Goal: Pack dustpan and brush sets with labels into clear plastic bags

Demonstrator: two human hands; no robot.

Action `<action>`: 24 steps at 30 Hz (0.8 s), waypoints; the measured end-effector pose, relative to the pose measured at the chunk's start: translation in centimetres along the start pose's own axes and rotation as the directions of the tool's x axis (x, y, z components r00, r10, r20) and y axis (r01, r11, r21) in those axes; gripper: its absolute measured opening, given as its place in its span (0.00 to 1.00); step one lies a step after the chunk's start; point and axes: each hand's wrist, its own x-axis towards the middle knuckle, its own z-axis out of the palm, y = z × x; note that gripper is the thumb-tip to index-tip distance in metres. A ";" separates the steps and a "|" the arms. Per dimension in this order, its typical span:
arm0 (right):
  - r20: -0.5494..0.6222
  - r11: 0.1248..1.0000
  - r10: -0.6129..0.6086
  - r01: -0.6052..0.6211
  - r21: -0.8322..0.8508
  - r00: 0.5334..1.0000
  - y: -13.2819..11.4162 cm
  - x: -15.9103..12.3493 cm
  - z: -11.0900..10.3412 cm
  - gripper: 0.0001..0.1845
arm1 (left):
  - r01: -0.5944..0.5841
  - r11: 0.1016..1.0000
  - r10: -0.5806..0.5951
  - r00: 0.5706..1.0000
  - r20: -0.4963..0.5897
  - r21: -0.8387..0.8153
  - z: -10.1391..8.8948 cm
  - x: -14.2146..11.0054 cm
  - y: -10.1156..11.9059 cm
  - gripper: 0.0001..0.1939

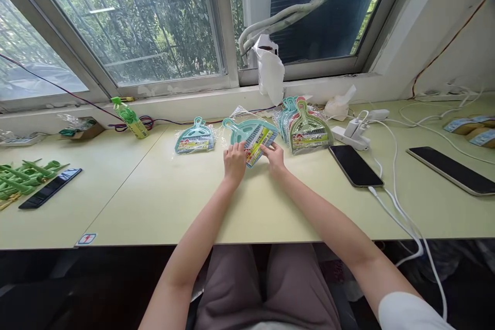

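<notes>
A teal mini dustpan set [250, 133] with a printed label card lies on the pale green table [162, 201] in front of me. My left hand [234, 161] grips the lower left edge of its label card, fingers curled. My right hand [274, 154] pinches the card's lower right edge. To the left lies one packed teal dustpan set [194, 137] in clear wrap. To the right leans a stack of several wrapped dustpan sets [305, 126], a green one in front.
A black phone [355, 165] on a white cable [398, 211] lies right of the stack, by a white power strip [353, 134]. A tablet [452, 169] lies far right. Green plastic parts [23, 175], a dark remote-like bar [50, 188] and a green bottle [129, 117] sit left.
</notes>
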 end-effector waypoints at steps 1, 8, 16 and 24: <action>-0.003 1.000 0.002 -0.002 0.005 1.000 0.0 0.1 -0.1 0.20 | 0.005 1.000 -0.005 1.000 -0.016 -0.026 0.1 -0.1 0.1 0.16; 0.020 0.999 0.016 -0.017 0.051 1.000 0.1 0.4 -0.2 0.20 | 0.314 0.648 -0.587 0.787 -0.192 -0.694 1.0 0.5 -0.6 0.35; 0.039 1.000 -0.004 0.004 0.020 0.999 -0.2 -0.1 0.1 0.21 | 0.425 -0.285 -0.462 0.725 0.512 -0.859 3.5 0.8 0.8 0.18; -0.013 0.998 0.011 -0.010 0.061 1.000 -0.4 0.4 -0.2 0.20 | 0.480 -0.202 -0.327 0.789 0.521 -0.854 2.3 0.6 0.9 0.24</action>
